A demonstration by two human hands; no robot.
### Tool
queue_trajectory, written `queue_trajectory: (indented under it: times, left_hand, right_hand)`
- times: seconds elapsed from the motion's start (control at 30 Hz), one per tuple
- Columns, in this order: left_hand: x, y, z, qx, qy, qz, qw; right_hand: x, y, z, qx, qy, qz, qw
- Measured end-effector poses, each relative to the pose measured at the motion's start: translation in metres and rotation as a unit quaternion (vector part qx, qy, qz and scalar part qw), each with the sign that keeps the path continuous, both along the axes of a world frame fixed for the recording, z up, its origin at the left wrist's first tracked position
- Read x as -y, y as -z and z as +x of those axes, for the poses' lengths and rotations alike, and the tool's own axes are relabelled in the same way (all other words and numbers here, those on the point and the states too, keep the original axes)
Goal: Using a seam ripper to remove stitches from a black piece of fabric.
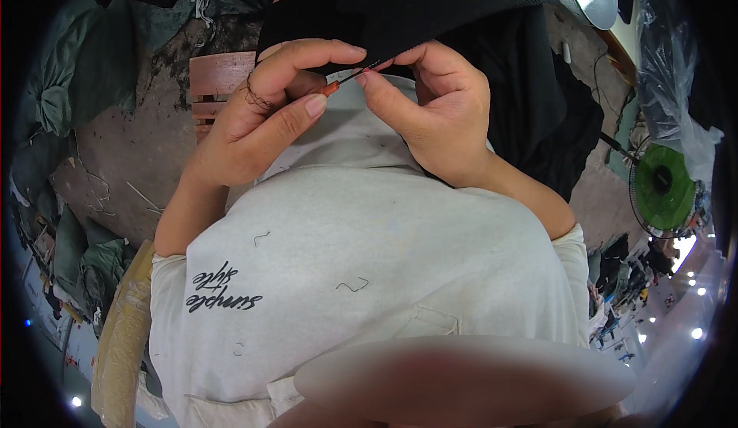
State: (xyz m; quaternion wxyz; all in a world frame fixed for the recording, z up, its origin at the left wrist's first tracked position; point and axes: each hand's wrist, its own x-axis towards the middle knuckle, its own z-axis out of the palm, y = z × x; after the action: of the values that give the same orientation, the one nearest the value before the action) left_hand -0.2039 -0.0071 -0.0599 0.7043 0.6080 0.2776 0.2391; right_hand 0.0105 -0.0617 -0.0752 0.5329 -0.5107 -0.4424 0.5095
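A worker's left hand (265, 109) grips an orange-handled pick tool (330, 88) between thumb and curled fingers, its index finger stretched over the thin dark shaft, at the near edge of a black cloth (469, 1). The right hand (442, 101) pinches that edge, thumb against index; whether the tip pierces it cannot be told. Dark thread (257, 99) tangles on the left hand. Around them on the floor (115, 159): a slatted wooden stool (221, 74), a tied green sack (65, 67) and a green-bladed fan (665, 186). A blurred pale rim (461, 359) hides part of the white shirt (384, 228).
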Motion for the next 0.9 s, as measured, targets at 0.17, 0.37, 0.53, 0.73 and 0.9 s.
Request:
queue_trajectory:
  times: [0.17, 0.37, 0.53, 0.73, 0.9]
  left_hand:
    - [0.003, -0.001, 0.004, -0.006, -0.014, -0.028, 0.999]
    - [0.004, -0.004, 0.01, 0.0, -0.014, -0.054, 0.998]
    - [0.004, -0.006, 0.016, 0.002, -0.026, -0.063, 0.998]
    - [0.002, -0.007, 0.019, 0.004, -0.026, -0.076, 0.997]
    - [0.003, -0.016, 0.027, -0.014, -0.047, -0.067, 0.997]
  right_hand:
    - [0.0, -0.004, 0.001, 0.017, 0.002, -0.028, 0.999]
    - [-0.001, -0.004, 0.0, 0.044, 0.012, -0.008, 0.999]
    - [-0.002, -0.005, 0.002, 0.072, 0.015, 0.01, 0.997]
    - [-0.002, -0.003, 0.002, 0.087, 0.02, 0.035, 0.995]
    - [-0.004, -0.006, 0.005, 0.127, 0.009, 0.072, 0.989]
